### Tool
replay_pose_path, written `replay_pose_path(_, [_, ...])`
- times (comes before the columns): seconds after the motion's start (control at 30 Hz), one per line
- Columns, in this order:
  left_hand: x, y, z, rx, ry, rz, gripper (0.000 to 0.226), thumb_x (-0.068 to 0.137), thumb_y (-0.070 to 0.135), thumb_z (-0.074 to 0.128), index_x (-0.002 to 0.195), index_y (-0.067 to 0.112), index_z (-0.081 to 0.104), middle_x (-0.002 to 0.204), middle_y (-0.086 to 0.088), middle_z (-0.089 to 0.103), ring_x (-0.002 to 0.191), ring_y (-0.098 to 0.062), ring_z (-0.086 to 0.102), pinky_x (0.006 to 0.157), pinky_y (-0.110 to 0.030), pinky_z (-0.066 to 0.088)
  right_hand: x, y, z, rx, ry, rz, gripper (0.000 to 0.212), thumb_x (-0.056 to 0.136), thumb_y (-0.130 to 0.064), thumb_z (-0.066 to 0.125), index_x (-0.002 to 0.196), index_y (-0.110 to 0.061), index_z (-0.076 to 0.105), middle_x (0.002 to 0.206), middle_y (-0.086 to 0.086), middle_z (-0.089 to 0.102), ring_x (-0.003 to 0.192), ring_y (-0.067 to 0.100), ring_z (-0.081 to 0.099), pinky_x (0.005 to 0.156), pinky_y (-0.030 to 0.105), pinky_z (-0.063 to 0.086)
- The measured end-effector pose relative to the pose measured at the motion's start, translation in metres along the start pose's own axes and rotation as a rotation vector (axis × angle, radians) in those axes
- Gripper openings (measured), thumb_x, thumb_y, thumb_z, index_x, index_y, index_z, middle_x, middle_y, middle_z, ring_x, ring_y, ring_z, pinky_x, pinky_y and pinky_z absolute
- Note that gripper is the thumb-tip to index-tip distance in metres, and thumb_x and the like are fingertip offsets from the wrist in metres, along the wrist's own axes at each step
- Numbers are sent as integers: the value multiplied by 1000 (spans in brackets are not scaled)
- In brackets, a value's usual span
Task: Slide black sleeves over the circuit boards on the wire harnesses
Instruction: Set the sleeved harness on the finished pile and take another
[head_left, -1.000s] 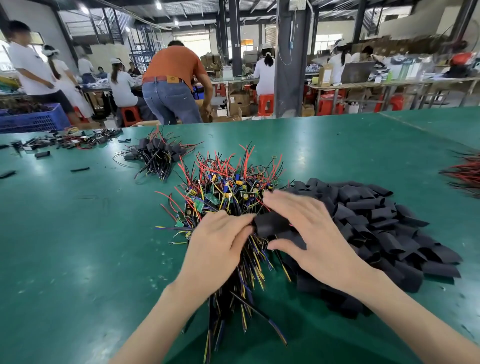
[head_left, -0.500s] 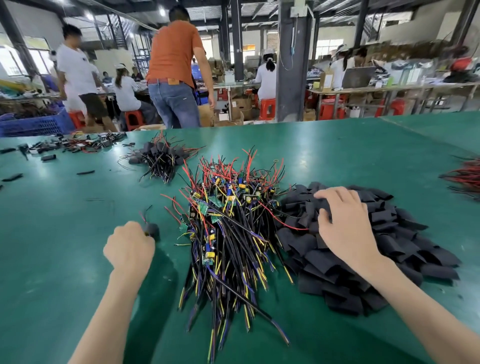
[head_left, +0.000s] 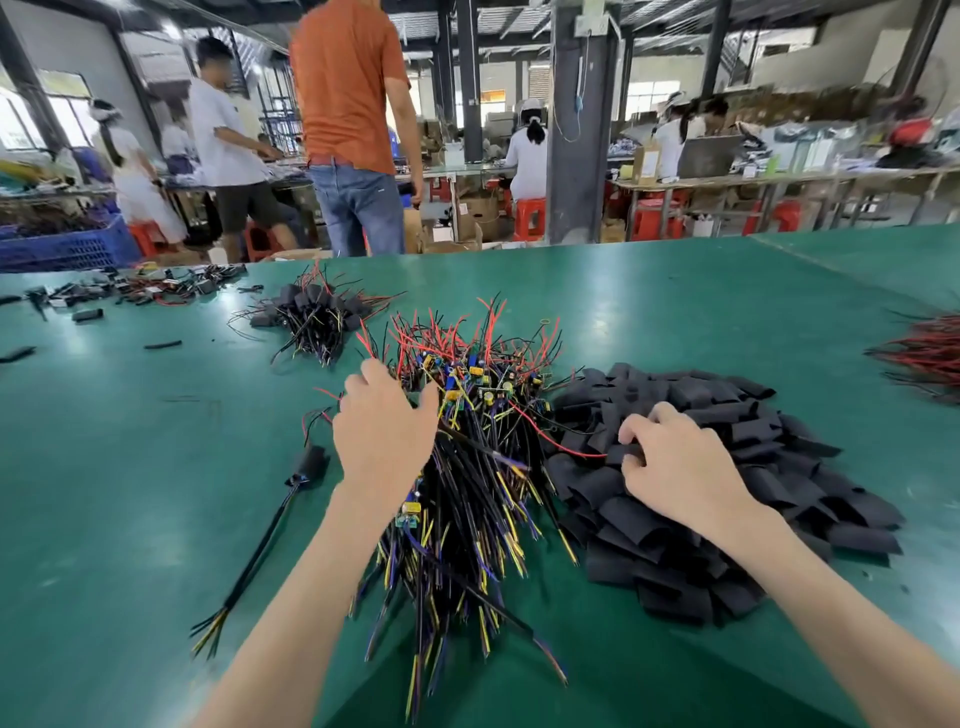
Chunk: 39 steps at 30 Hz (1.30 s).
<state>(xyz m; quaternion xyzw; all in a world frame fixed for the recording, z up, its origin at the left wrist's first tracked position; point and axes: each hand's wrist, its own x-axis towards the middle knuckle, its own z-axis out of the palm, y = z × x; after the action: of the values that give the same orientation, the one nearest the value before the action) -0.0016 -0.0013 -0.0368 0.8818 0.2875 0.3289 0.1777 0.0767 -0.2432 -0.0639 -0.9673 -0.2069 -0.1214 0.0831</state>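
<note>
Left hand (head_left: 384, 436) spreads relaxed fingers over the wire harness pile (head_left: 478, 467); right hand (head_left: 680, 467) fingers curl, seemingly pinching a black sleeve (head_left: 616, 453).

Factory floor, long workbenches (head_left: 779, 179), seated workers (head_left: 527, 156)

Nothing legible on this factory floor: a pale plate (head_left: 592, 14) high on the grey pillar (head_left: 582, 171), an orange sign (head_left: 492, 96) on the far wall and a white label on a cardboard box (head_left: 647, 165) on the far right bench are all too blurred or small to read. Any print on the near circuit boards (head_left: 407, 519) is too fine to make out.
</note>
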Motion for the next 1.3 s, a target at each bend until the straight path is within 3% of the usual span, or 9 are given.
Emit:
replay_pose_path(0.17, [14, 6, -1, -30, -109, -62, 20, 85, 26, 61, 96, 9, 59, 101, -11, 61, 93, -31, 58, 76, -34, 45, 4, 4, 4, 42, -69, -17, 34, 86, -17, 47, 118, -21, 57, 114, 5, 53, 110, 27, 47, 91, 35, 37])
replay_pose_path(0.27, [13, 8, -6, -194, -43, -72, 18, 81, 17, 65, 98, 15, 62, 99, -1, 68, 97, -23, 60, 82, -29, 43, 8, 9, 6, 110, -125, -1, 37, 86, -11, 49, 121, -17, 58, 113, 8, 51, 111, 28, 43, 94, 35, 38])
replay_pose_path(0.4, [12, 11, -11, -260, 133, 2, 23, 82, 11, 63, 102, 20, 55, 88, 8, 66, 100, -20, 51, 86, -28, 25, 11, 15, 6, 14, -195, 4, 39, 90, -30, 54, 128, -26, 52, 123, 6, 45, 118, 26, 37, 97, 38, 33])
replay_pose_path(0.47, [12, 16, -13, -317, 169, 62, 30, 82, 8, 62, 107, 20, 53, 84, 12, 63, 97, -20, 49, 86, -31, 29, 11, 16, 6, -21, -211, -2, 39, 92, -35, 53, 130, -27, 51, 125, 6, 44, 120, 26, 35, 98, 39, 31])
replay_pose_path(0.63, [12, 25, -14, -564, 36, 163, 43, 80, -5, 64, 115, 15, 51, 95, 1, 66, 81, -3, 59, 82, -23, 48, 8, 12, 7, -86, -203, -4, 38, 94, -39, 48, 127, -21, 53, 122, 6, 42, 119, 26, 34, 96, 41, 31])
replay_pose_path(0.77, [16, 30, -12, -584, 66, 118, 36, 82, 4, 69, 117, 9, 59, 112, -2, 49, 100, -12, 53, 80, -9, 46, 7, 11, 4, -55, -254, 35, 44, 92, -43, 51, 129, -19, 51, 124, 7, 39, 122, 27, 31, 100, 45, 29])
replay_pose_path(0.83, [23, 32, -17, -517, 42, 99, 17, 86, 12, 66, 102, 9, 69, 101, -7, 58, 96, -16, 56, 85, -16, 45, 6, 9, 4, -70, -268, 45, 45, 93, -47, 47, 126, -18, 53, 124, 7, 39, 123, 28, 31, 100, 48, 29])
replay_pose_path(0.93, [32, 37, -26, -527, -52, 90, 17, 89, 11, 62, 101, 8, 73, 94, -7, 70, 88, -17, 62, 90, -31, 48, 4, 7, 7, -117, -258, 41, 42, 96, -49, 38, 116, -17, 57, 120, 8, 41, 120, 28, 32, 98, 49, 30])
replay_pose_path(1.3, [44, 61, -42, -1039, -134, 11, 36, 92, -16, 39, 123, -3, 52, 91, -2, 61, 74, -5, 59, 81, -14, 50, 4, 6, 17, -161, -32, 67, 37, 94, -45, 43, 120, -20, 51, 114, 3, 36, 113, 23, 35, 95, 45, 28])
